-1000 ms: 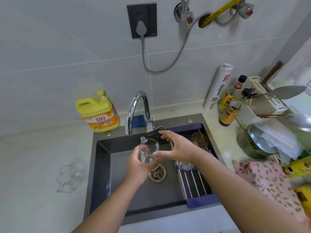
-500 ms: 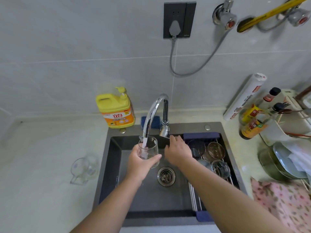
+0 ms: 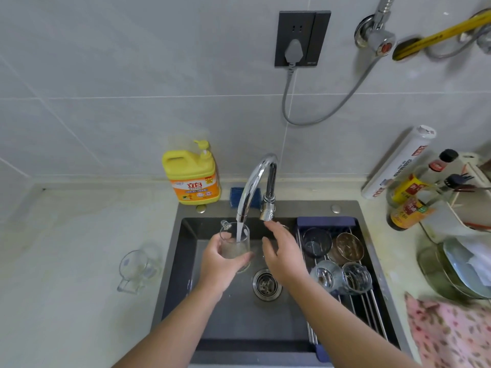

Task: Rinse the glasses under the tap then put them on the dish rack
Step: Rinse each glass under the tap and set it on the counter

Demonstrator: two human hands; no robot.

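Observation:
My left hand (image 3: 218, 264) grips a clear glass (image 3: 237, 247) upright under the chrome tap (image 3: 255, 184), and water streams into it. My right hand (image 3: 283, 252) hovers just right of the glass with relaxed fingers, holding nothing, below the tap's handle. A roll-up dish rack (image 3: 353, 309) spans the right side of the dark sink (image 3: 239, 322) and carries several glasses and cups (image 3: 342, 277). Another clear glass (image 3: 138, 266) lies on its side on the counter left of the sink.
A yellow detergent jug (image 3: 192, 176) stands behind the sink's left corner, a blue sponge (image 3: 239, 193) behind the tap. Sauce bottles (image 3: 410, 205), a roll (image 3: 398, 163), pans with plates (image 3: 457, 272) and a pink cloth (image 3: 451, 333) crowd the right counter. The drain (image 3: 266, 284) sits mid-sink.
Water now runs from the tap into the glass. My left hand brought the glass under the spout; my right hand went to the tap handle and has come off it toward the glass.

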